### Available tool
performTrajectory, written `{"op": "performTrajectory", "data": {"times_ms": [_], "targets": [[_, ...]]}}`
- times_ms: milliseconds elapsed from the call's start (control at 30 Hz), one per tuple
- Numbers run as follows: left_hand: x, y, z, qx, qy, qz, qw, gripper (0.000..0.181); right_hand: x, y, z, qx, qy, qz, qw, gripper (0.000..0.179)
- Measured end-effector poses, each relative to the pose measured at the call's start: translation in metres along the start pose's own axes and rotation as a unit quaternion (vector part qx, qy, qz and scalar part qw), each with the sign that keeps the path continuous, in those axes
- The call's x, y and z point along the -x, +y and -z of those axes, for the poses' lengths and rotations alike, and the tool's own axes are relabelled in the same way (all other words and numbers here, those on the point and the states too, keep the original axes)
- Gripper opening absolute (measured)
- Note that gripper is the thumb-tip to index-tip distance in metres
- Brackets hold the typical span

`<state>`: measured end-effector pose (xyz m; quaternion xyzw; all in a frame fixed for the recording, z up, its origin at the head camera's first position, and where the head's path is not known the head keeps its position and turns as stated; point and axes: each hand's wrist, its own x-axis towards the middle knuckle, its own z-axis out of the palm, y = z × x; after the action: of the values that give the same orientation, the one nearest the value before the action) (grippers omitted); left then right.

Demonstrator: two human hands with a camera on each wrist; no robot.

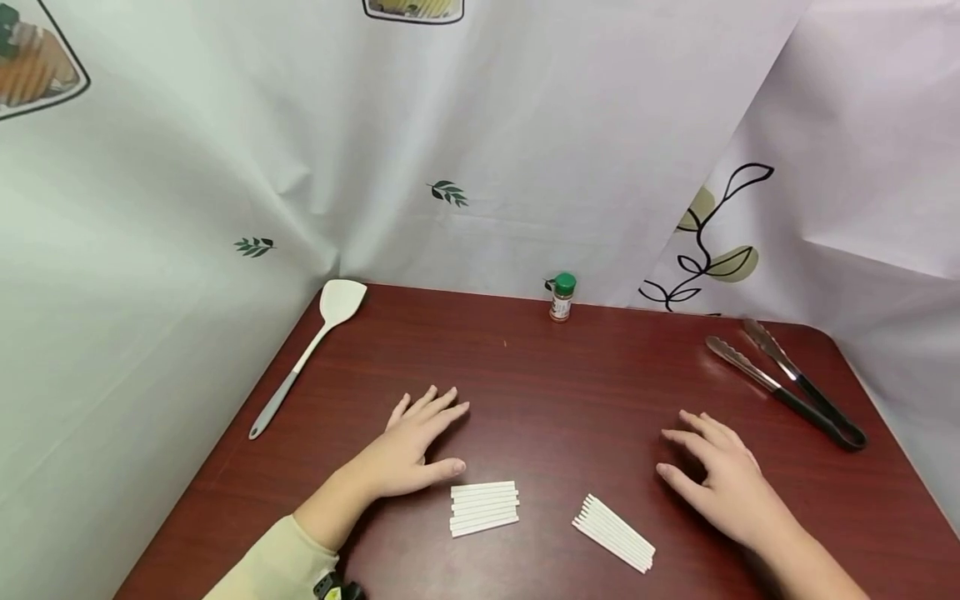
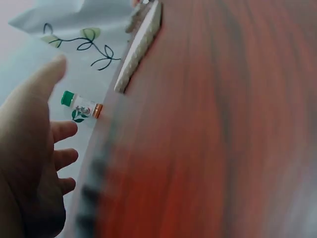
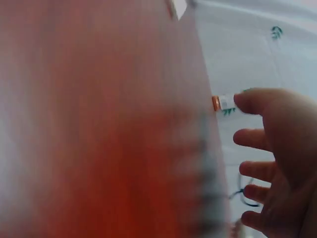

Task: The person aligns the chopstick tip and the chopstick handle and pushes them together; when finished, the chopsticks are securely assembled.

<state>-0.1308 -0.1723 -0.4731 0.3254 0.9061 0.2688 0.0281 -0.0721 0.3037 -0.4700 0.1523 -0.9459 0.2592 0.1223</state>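
Two flat rows of thin white sticks lie on the table between the hands: a left row (image 1: 484, 507), nearly level, and a right row (image 1: 613, 533), set at a slant. My left hand (image 1: 417, 446) is just up and left of the left row, fingers spread and holding nothing. Beyond the right row, to its right, my right hand (image 1: 716, 479) has loosely bent fingers and an empty palm. In the left wrist view the left hand (image 2: 29, 144) appears at the side, and the right wrist view shows the right hand (image 3: 287, 153) with its fingers apart.
A white spatula (image 1: 341, 302) with a grey handle lies along the table's left edge. At the back stands a small spice bottle (image 1: 561, 298) with a green cap. Metal tongs (image 1: 787, 387) with black handles lie spread at the right. Patterned white cloth (image 1: 525, 150) hangs behind the dark red table (image 1: 525, 392).
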Motion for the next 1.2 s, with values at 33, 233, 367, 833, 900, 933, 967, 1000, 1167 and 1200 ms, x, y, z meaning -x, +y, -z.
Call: {"op": "performTrajectory", "data": {"times_ms": [33, 233, 367, 833, 900, 933, 967, 1000, 1167, 1200], "targets": [[0.0, -0.001, -0.003, 0.009, 0.003, -0.001, 1.0, 0.081, 0.003, -0.001, -0.004, -0.007, 0.006, 0.002, 1.0, 0.042], [-0.01, 0.003, -0.024, 0.031, 0.032, -0.047, 0.9979, 0.071, 0.016, -0.007, -0.023, -0.025, 0.056, 0.019, 0.9979, 0.031], [-0.016, 0.011, -0.035, 0.034, 0.042, -0.081, 0.9953, 0.059, 0.021, -0.014, -0.032, -0.043, 0.079, 0.039, 0.9952, 0.034], [-0.004, 0.045, -0.061, 0.016, 0.07, -0.142, 0.9873, 0.032, 0.038, -0.045, -0.05, -0.088, 0.035, 0.132, 0.9867, 0.045], [-0.003, 0.048, -0.064, 0.01, 0.077, -0.147, 0.9861, 0.03, 0.039, -0.044, -0.051, -0.091, 0.026, 0.152, 0.9839, 0.045], [-0.002, 0.049, -0.065, 0.009, 0.08, -0.147, 0.9858, 0.029, 0.04, -0.044, -0.051, -0.094, 0.02, 0.156, 0.9831, 0.046], [-0.002, 0.05, -0.065, 0.011, 0.082, -0.146, 0.9858, 0.028, 0.04, -0.044, -0.051, -0.097, 0.017, 0.16, 0.9822, 0.046], [-0.002, 0.05, -0.066, 0.012, 0.086, -0.144, 0.9858, 0.027, 0.04, -0.044, -0.051, -0.099, 0.015, 0.163, 0.9815, 0.046], [-0.004, 0.05, -0.066, 0.02, 0.099, -0.136, 0.9856, 0.022, 0.04, -0.043, -0.052, -0.098, 0.023, 0.169, 0.9805, 0.045], [-0.004, 0.05, -0.066, 0.021, 0.099, -0.136, 0.9855, 0.022, 0.04, -0.042, -0.053, -0.097, 0.026, 0.17, 0.9803, 0.044]]}}
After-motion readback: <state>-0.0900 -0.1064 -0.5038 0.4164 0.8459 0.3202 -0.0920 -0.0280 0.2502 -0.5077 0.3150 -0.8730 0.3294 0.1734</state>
